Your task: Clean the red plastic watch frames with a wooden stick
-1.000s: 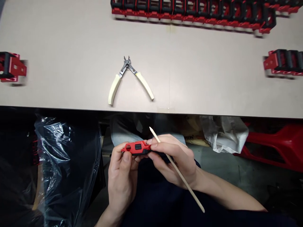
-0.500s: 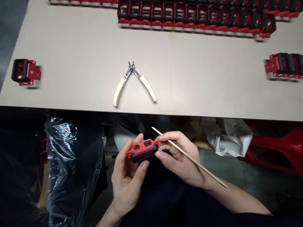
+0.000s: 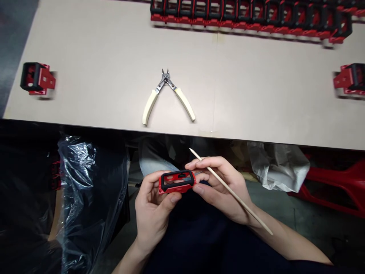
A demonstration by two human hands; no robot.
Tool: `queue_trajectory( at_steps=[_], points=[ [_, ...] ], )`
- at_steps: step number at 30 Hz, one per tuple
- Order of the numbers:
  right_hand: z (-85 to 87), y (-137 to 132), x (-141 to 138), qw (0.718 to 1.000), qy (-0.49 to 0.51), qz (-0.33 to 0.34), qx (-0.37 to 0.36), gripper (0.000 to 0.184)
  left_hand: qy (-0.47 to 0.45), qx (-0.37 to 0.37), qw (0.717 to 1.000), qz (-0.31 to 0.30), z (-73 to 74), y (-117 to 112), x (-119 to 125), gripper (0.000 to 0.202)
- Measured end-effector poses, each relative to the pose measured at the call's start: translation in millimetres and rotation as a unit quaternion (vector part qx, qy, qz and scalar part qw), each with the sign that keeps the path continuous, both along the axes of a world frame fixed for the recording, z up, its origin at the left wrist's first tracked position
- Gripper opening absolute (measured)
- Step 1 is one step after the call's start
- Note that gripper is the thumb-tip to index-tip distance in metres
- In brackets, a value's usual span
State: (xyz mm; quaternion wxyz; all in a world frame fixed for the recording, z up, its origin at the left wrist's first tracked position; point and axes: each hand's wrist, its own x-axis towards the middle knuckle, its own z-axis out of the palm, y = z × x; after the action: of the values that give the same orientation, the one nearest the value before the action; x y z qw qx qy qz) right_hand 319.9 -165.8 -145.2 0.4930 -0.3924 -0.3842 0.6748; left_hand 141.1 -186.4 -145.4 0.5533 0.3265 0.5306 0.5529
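Between the thumb and fingers of my left hand point(image 3: 152, 211) is a small red plastic housing point(image 3: 178, 189) with a black rim, its open side turned up toward me. Through the opening I see a round hole and a small dark slot. My right hand point(image 3: 228, 188) is closed around a thin pointed wooden stick point(image 3: 236, 196), which slants from upper left down over the wrist. Fingertips of that hand also touch the housing's right end. On the table above lie side cutters point(image 3: 149, 107) with cream handles, jaws spread.
Rows of similar red and black housings point(image 3: 242, 15) line the far side of the table point(image 3: 108, 76). Single ones stand left point(image 3: 40, 78) and right point(image 3: 349, 80). Below the table edge hang clear plastic sheeting point(image 3: 80, 190) and a pale bag point(image 3: 279, 163), beside a large red part point(image 3: 336, 182).
My hands have rotated the housing, so its open black-rimmed side shows instead of the red face. The stick stays in my right hand. The view has shifted slightly.
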Motion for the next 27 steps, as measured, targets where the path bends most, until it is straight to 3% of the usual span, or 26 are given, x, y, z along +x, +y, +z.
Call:
queue_trajectory(
  at_steps=[7, 12, 17, 23, 27],
  points=[
    [-3.4, 1.6, -1.3, 0.998, -0.036, -0.013, 0.049, 0.032, 0.022, -0.029, 0.999, 0.019, -5.3, -4.5, -1.4, 0.042],
    [-0.9, 3.5, -3.1, 0.996, -0.055, -0.026, 0.060, 0.021, 0.048, -0.049, 0.997, 0.026, -13.6, -11.4, -9.0, 0.037],
    [1.8, 5.8, -4.8, 0.999, -0.022, -0.032, -0.018, 0.015, 0.015, -0.057, 0.998, -0.005, -11.4, -11.5, -12.5, 0.037],
    [1.2, 9.9, -6.2, 0.992, 0.020, -0.001, -0.121, 0.031, -0.026, -0.064, 0.996, -0.050, -1.0, -1.6, -7.0, 0.034],
    [0.5, 9.7, -7.7, 0.991, 0.040, 0.002, -0.129, 0.029, -0.053, -0.079, 0.994, -0.052, 4.2, 4.4, -2.1, 0.034]
  ],
)
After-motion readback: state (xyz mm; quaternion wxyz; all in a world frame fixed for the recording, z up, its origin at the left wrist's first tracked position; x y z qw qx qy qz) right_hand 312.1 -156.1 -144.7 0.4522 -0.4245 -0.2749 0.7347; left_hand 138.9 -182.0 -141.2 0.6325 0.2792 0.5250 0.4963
